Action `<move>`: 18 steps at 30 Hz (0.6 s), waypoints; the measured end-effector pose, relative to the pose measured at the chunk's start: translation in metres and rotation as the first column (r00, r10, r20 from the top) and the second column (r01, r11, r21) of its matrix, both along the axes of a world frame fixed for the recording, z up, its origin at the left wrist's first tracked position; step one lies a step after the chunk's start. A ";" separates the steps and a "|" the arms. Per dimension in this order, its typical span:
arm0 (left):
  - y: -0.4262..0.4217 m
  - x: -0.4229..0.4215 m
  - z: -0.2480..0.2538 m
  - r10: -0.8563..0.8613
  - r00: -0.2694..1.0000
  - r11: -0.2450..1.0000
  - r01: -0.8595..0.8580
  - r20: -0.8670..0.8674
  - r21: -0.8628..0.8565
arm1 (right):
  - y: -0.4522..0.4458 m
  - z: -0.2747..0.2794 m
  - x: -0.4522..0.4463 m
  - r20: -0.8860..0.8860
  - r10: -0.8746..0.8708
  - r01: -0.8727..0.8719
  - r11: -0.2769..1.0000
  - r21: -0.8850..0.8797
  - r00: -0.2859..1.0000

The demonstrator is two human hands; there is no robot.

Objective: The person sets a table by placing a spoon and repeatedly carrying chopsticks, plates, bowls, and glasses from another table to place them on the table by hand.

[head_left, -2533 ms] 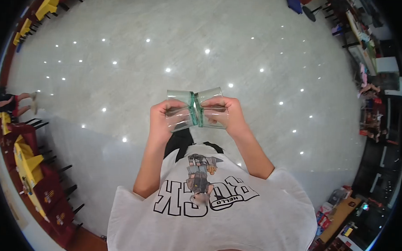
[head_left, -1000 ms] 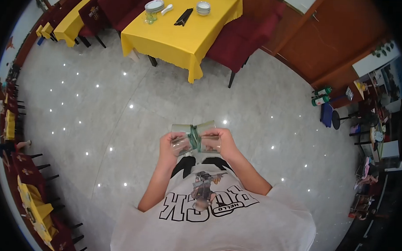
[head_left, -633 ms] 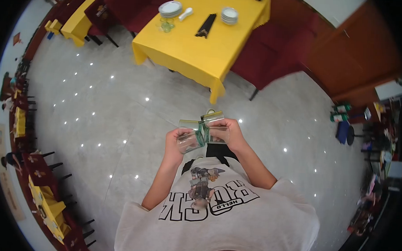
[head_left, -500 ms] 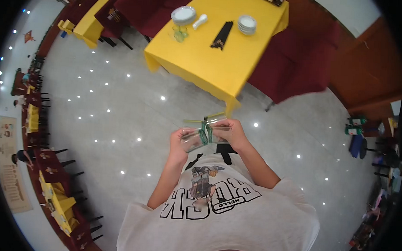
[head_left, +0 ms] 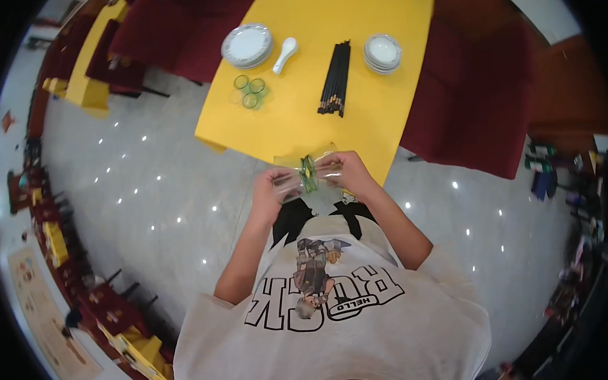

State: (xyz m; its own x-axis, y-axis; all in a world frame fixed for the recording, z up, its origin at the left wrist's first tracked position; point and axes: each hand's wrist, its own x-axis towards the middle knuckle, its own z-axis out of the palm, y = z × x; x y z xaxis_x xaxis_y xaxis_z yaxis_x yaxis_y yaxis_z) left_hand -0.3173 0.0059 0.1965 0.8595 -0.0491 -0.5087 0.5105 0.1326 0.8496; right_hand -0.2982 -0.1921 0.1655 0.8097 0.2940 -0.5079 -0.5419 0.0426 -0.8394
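My left hand (head_left: 268,192) is closed around clear drinking glasses (head_left: 288,185), held sideways just off the near edge of the yellow table. Opposite it, my right hand (head_left: 355,173) grips more clear glasses (head_left: 329,172), also on their sides. Their green-tinted ends meet or nearly meet between my hands. How many glasses each hand has is hard to tell. Beyond them on the table stand several green-tinted glasses (head_left: 251,100), a pile of plates (head_left: 247,44), white spoons (head_left: 286,54), a bundle of black chopsticks (head_left: 335,77) and a stack of small bowls (head_left: 382,53).
The yellow-covered table (head_left: 279,125) lies right in front of me. Dark red chairs flank it, one on the right (head_left: 464,122) and one at the upper left (head_left: 179,35). Grey tiled floor (head_left: 151,164) spreads around, with more yellow tables along the left.
I have come closer to the table, so its tableware appears larger and nearer. Both hands still hold the glasses end to end and now reach the table's near edge in view.
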 end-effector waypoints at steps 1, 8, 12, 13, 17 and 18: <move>0.009 0.027 -0.012 -0.053 0.997 0.998 0.054 -0.059 0.010 | 0.007 -0.013 0.018 0.023 -0.027 0.029 0.996 -0.081 0.999; 0.071 0.196 -0.071 -0.804 0.516 0.465 0.239 0.294 0.852 | 0.076 -0.073 0.110 0.419 0.160 0.244 0.610 -0.754 0.894; 0.075 0.260 -0.091 -0.919 0.311 0.320 0.233 0.242 0.918 | 0.107 -0.080 0.154 0.371 0.291 0.227 0.427 -0.875 0.882; 0.071 0.269 -0.097 -0.955 0.240 0.228 0.227 0.172 0.947 | 0.111 -0.084 0.162 0.357 0.310 0.226 0.388 -0.894 0.881; 0.058 0.291 -0.114 -0.997 0.065 0.047 0.183 0.036 0.982 | 0.115 -0.107 0.179 0.280 0.333 0.187 0.286 -0.940 0.900; 0.056 0.293 -0.119 -0.998 0.059 0.049 0.197 0.038 0.979 | 0.115 -0.110 0.181 0.263 0.335 0.176 0.267 -0.948 0.905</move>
